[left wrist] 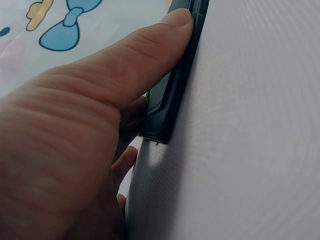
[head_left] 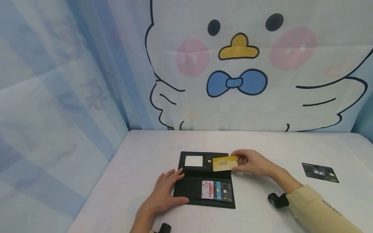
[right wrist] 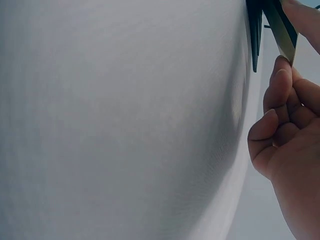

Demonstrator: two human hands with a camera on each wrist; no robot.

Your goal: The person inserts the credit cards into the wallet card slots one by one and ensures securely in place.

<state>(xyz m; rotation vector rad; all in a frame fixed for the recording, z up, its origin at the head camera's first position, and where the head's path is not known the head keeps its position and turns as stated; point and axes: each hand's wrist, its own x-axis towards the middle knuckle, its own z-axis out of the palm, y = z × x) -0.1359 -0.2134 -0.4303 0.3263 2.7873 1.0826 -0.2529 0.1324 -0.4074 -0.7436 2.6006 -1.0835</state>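
Observation:
A black card wallet (head_left: pixel 192 191) lies unfolded on the table, its fold running across the middle. My right hand (head_left: pixel 253 164) pinches a yellow card (head_left: pixel 222 163) by its right end, over the wallet's upper panel. In the right wrist view, the card (right wrist: pixel 287 47) appears nearly edge-on between the fingertips and thumb. My left hand (head_left: pixel 166 192) rests at the wallet's left side, fingers and thumb extended over its edge. The left wrist view shows the thumb (left wrist: pixel 155 47) pressing on the wallet's border. Overlapping cards, including a pink-patterned one (head_left: pixel 207 189), sit in the lower panel.
A dark card marked VIP (head_left: pixel 320 172) lies apart at the right on the white table (head_left: pixel 262 210). A white rectangle (head_left: pixel 193 160) shows in the wallet's upper panel. Behind the table hangs a cloth (head_left: pixel 239 110) printed with a cartoon bird.

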